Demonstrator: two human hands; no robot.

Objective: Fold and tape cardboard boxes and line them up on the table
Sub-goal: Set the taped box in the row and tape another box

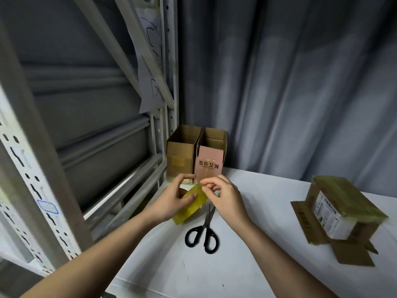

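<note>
My left hand grips a yellowish roll of clear tape held just above the white table. My right hand pinches the tape's loose end at the top of the roll. Two open brown cardboard boxes stand side by side at the table's far left corner; a pink flap with dark printed characters leans on the right one. A taped box with a white label lies on its side at the right, with its flaps spread on the table.
Black-handled scissors lie on the table just under my hands. A white metal shelving rack runs along the left edge, with paper sheets hanging from it. A grey curtain hangs behind the table.
</note>
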